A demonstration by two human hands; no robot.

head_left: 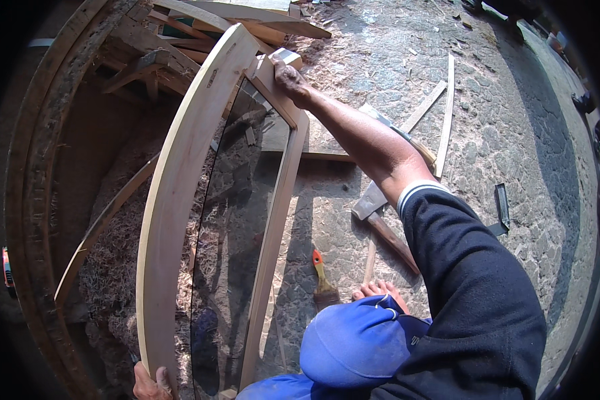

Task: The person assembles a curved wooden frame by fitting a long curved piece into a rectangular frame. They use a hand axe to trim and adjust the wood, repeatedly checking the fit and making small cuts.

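The right hand [288,79] grips the glazed wooden window frame [180,193] at its top corner; the left hand [150,385] has its fingers clasped on the bottom edge.

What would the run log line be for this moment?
left hand: grips wooden frame bottom | right hand: holds frame top | frame: upright, glazed | ground: hammer, brush, shavings

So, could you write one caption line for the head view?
Two hands, left and right, hold a glazed wooden frame above a sawdust-covered floor.
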